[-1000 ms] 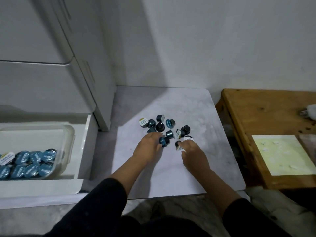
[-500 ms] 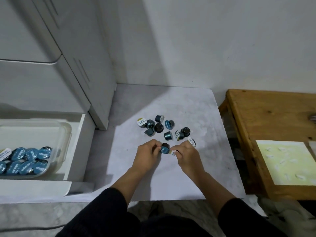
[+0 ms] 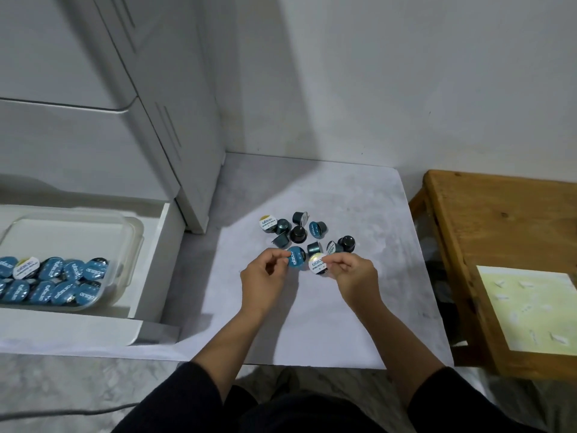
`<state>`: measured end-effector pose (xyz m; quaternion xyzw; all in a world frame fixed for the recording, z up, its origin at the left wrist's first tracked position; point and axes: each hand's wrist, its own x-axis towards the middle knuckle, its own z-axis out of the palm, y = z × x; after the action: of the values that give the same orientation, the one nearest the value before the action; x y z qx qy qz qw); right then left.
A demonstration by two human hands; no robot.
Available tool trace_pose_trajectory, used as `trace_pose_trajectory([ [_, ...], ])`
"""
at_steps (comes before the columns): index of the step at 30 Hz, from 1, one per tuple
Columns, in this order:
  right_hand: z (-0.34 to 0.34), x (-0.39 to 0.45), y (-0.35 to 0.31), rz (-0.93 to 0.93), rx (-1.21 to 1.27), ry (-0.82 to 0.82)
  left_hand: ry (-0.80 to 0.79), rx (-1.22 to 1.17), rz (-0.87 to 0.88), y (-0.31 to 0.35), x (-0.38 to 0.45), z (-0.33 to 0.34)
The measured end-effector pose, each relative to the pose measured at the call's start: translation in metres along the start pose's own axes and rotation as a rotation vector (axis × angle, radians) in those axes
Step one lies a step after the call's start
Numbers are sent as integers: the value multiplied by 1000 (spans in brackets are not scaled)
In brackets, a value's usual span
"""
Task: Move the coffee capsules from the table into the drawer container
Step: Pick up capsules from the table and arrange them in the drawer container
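1. Sitting wide under everything is the pale table [image 3: 312, 323], and the open white drawer [image 3: 150, 276] is on its left side.
2. Inside the drawer is the clear container [image 3: 131, 245]. It already has many blue-top capsules [image 3: 56, 281] in it, so I think a big part of the job is done. Its left end is cut off, so I cannot count them.
3. A small pile of capsules [image 3: 298, 234] is left on the table, about nine.
4. The left hand [image 3: 265, 281] pinches a blue-top capsule [image 3: 296, 257] tight.
5. The right hand [image 3: 352, 275] pinches a white-top capsule [image 3: 318, 264] tight. Both are just above the table, not yet in the container.
6. The tiny words on the tops are hard to read.
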<state>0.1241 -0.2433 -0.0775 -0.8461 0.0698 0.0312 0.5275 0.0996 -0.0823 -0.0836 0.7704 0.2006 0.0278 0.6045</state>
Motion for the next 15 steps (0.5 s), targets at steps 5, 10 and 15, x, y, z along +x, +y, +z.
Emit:
trace_pose_trajectory([
  [5, 1, -6, -52, 52, 223, -74, 82, -145, 11, 25, -5, -33],
  [10, 25, -16, -112, 9, 314, -189, 200, -286, 57, 52, -14, -88],
  [15, 69, -31, -167, -63, 354, -333, 322, -284, 132, 67, -16, -159],
])
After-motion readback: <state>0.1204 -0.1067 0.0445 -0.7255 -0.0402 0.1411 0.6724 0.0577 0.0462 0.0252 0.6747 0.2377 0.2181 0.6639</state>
